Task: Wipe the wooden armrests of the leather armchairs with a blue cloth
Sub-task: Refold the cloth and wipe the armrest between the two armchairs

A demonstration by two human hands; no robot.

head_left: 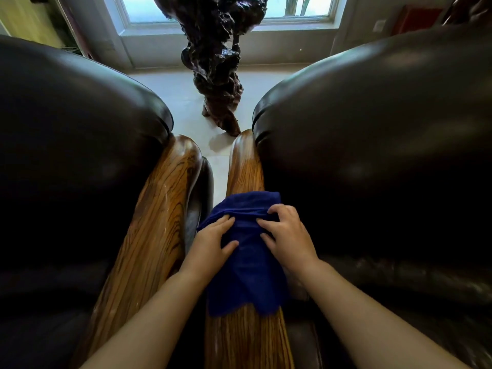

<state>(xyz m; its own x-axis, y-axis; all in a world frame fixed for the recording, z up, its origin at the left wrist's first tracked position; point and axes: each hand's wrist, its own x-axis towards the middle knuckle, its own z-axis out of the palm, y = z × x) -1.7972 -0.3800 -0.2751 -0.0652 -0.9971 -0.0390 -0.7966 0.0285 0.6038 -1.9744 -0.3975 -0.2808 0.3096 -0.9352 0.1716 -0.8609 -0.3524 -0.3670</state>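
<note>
Your two bare hands lie on the dark blue terry cloth (246,251), which is draped over the glossy striped-grain wooden armrest (245,166) of the right black leather armchair (372,134). The left hand (210,246) rests on the cloth's left flank with its fingers (226,222) spread and flat, thumb angled inward across the fabric. The right hand (287,235) sits on the cloth's right side, its fingers (277,209) slightly curled and apart, tips pressing the far fold down. Neither hand pinches the cloth; both press it against the wood.

Beyond your fingertips the armrest runs bare to its rounded end; below your wrists more bare wood shows under the cloth's ragged near edge. To the left of your left hand, across a narrow gap, lies the matching wooden armrest (159,209) of the left black leather armchair (74,134), with no cloth on it.

The cloth looks soft, light and limp, so it will likely bunch or slide off the curved top unless you keep your palms flat on it. The lacquered wood appears hard and slick, offering little friction. I would hold the cloth by wrapping your fingers over both sides of the armrest, so the fabric hugs the curve as you stroke along the grain.
</note>
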